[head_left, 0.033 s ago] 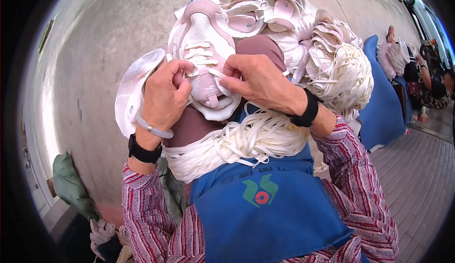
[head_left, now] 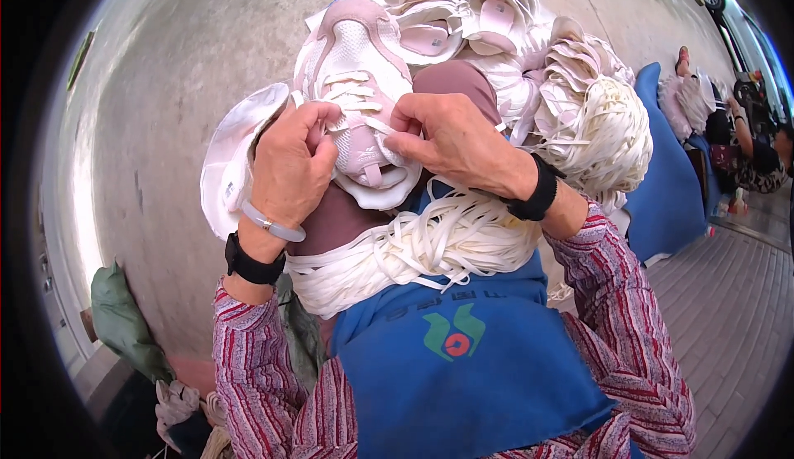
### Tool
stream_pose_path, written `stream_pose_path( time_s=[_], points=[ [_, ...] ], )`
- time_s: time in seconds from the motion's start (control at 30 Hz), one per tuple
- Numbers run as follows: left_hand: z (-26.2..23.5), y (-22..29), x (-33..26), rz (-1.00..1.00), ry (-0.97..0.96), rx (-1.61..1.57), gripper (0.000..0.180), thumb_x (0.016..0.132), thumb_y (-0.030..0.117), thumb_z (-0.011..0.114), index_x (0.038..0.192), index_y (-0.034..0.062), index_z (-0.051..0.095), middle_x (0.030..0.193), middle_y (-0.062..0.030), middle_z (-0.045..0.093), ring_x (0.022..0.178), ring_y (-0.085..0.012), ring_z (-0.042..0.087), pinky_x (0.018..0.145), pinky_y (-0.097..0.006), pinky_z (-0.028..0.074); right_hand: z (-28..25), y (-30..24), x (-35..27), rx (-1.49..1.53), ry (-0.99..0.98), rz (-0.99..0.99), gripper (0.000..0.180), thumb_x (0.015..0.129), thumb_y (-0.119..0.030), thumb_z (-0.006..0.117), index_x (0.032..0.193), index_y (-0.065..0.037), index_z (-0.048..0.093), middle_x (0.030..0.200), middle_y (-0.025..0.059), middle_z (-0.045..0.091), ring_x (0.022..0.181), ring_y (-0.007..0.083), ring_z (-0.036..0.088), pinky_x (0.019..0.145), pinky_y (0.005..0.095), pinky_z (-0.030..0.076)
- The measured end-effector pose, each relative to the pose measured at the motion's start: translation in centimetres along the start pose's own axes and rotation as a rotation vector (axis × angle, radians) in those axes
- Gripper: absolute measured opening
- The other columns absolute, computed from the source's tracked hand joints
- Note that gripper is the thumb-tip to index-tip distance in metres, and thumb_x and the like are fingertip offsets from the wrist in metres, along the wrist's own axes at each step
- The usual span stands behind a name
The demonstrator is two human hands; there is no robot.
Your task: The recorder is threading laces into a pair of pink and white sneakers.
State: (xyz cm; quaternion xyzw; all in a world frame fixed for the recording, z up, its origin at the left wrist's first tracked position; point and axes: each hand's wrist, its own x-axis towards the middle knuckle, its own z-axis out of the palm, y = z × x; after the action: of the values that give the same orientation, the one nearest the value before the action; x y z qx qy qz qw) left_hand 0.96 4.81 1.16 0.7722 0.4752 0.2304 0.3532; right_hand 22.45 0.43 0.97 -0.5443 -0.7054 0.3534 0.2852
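A pink and white shoe upper (head_left: 354, 50) lies across my lap, its toe pointing away from me. White lace (head_left: 351, 93) crosses its upper eyelets in several rows. My left hand (head_left: 291, 157) is closed at the left eyelet edge, pinching a lace end. On the opposite edge my right hand (head_left: 463, 141) pinches the other lace end between thumb and fingers. The fingertips partly hide both ends. A second upper (head_left: 222, 179) rests beside my left wrist. Below the shoe, a thick bundle of loose white laces (head_left: 422, 248) lies over my blue apron (head_left: 471, 384).
Stacked shoe uppers (head_left: 571, 70) and a large heap of white laces (head_left: 608, 136) sit at the far right. Beyond them stands a blue covered surface (head_left: 666, 178). A green sack (head_left: 124, 318) lies on the left. Another person (head_left: 757, 145) sits at the right edge.
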Motion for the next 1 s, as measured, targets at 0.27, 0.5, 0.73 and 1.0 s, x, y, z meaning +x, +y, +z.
stream_pose_path(
  time_s=[0.27, 0.5, 0.73, 1.0],
  points=[
    [-0.2, -0.5, 0.7, 0.210, -0.050, 0.263, 0.009, 0.073, 0.000, 0.059, 0.082, 0.0025, 0.057, 0.074, -0.0112, 0.056, 0.063, -0.0221, 0.056, 0.060, -0.032, 0.046, -0.2, 0.2, 0.0, 0.053, -0.001, 0.013, 0.018, 0.079, -0.015, 0.062, 0.075, 0.002, 0.061, 0.065, 0.0193, 0.061, 0.063, 0.0353, 0.062, 0.059, 0.0408, 0.049],
    [1.1, -0.6, -0.2, 0.304, 0.160, 0.141, 0.006, 0.080, -0.001, 0.061, 0.084, 0.0010, 0.057, 0.073, -0.0053, 0.055, 0.058, -0.0143, 0.053, 0.055, -0.027, 0.045, -0.5, -0.1, -0.3, 0.004, -0.003, -0.017, 0.021, 0.088, -0.019, 0.063, 0.083, 0.001, 0.061, 0.062, 0.0070, 0.059, 0.055, 0.0152, 0.055, 0.054, 0.0286, 0.044],
    [1.3, -0.8, 0.7, 0.344, 0.237, 0.291, 0.008, 0.080, 0.001, 0.063, 0.086, 0.0022, 0.058, 0.076, -0.0088, 0.058, 0.062, -0.0196, 0.061, 0.056, -0.030, 0.047, -0.1, -0.8, 0.6, -0.046, 0.001, -0.038, 0.020, 0.082, -0.017, 0.060, 0.077, 0.001, 0.062, 0.062, 0.0218, 0.059, 0.060, 0.0378, 0.061, 0.056, 0.0434, 0.048],
    [-0.5, -0.9, -1.1, 0.268, 0.018, 0.060, 0.007, 0.080, 0.004, 0.065, 0.086, 0.0038, 0.062, 0.075, -0.0081, 0.058, 0.061, -0.0198, 0.059, 0.055, -0.029, 0.046, -0.8, 0.1, 0.0, -0.476, 0.031, -0.289, 0.012, 0.082, -0.014, 0.059, 0.082, -0.003, 0.057, 0.057, 0.0180, 0.057, 0.057, 0.0373, 0.060, 0.052, 0.0460, 0.047]
  ],
)
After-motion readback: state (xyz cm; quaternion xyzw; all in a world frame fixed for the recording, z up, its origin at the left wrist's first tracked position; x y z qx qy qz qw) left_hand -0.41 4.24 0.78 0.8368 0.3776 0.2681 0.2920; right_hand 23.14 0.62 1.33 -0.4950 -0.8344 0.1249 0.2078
